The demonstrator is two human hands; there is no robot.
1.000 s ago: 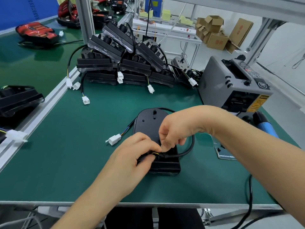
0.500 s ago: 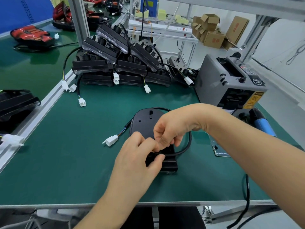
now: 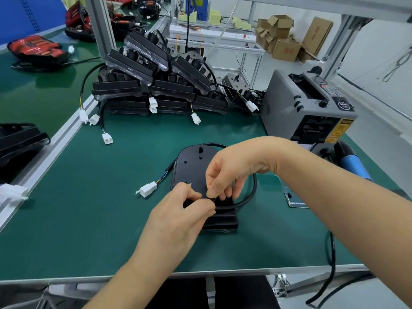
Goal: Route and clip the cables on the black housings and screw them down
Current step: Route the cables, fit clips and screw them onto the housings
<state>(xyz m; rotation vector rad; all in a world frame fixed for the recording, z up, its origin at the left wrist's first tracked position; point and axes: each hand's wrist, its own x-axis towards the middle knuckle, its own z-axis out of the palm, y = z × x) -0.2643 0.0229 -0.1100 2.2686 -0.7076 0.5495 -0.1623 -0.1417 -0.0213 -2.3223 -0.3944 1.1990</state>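
A flat black plastic housing with a rounded far end (image 3: 196, 163) lies in the middle of the green bench mat (image 3: 89, 208), near the person, with both hands meeting over its near, squared end. A thick black sheathed cable (image 3: 253, 190) leaves that end, loops out to the right and runs round the far rim of the housing. It comes out on the left as thin coloured wires ending in a white plastic connector (image 3: 148, 189) that rests on the mat just beside the housing. The right hand (image 3: 227, 172) reaches in from the right with fingers curled downward, the thumb and forefinger pinching the cable where it meets the housing. The left hand (image 3: 178, 219) comes up from the near edge, its thumb and forefinger closed on the same spot, the other fingers tucked under. The exact clip or slot is hidden beneath the fingertips. The step in hand looks like the routing: seating the cable's root into its retainer at the near end, with no screw work begun. The next move probably calls for pressing the cable fully home and pulling the slack of the right-hand loop in along the rim, then reaching right for the blue-handled electric screwdriver (image 3: 354, 166) lying near the grey tape dispenser (image 3: 312, 108). A heap of similar black housings (image 3: 156, 85) sits at the far side.
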